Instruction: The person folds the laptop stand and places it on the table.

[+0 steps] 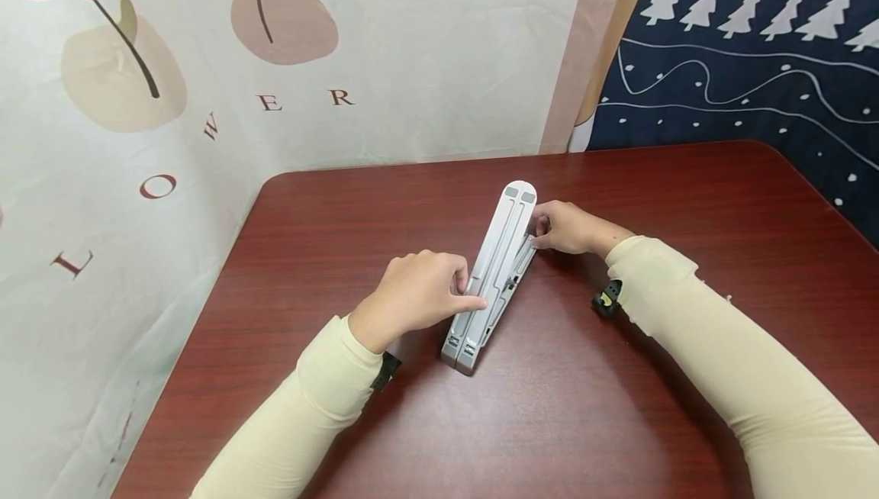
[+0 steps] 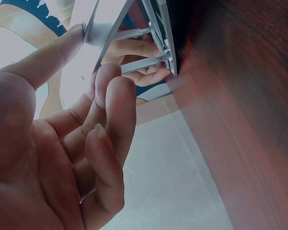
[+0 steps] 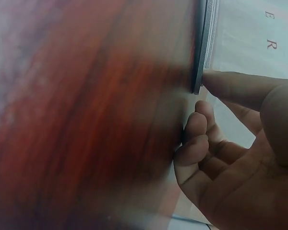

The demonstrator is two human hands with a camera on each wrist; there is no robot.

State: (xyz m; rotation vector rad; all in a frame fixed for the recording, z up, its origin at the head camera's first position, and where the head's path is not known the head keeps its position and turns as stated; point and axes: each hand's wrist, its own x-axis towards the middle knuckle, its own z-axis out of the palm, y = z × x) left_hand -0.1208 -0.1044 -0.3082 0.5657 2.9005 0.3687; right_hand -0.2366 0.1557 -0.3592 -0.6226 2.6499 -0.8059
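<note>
On the table's middle, the left hand pinched a stand by its raised bars. Apart, farther right, the right hand gripped the lower part's far end, fingers partly hidden behind those bars. Far left hung a flowered cloth; far right, a navy cloth.

The head view is brightly lit, mostly sharp; a soft pale sheen is cast across the near table, with diffuse shadows thrown beside the sleeves. The wrist views are dimmer: the hands are shaded, the wood grain is blurred, and the stand is partly washed out by glare.
</note>
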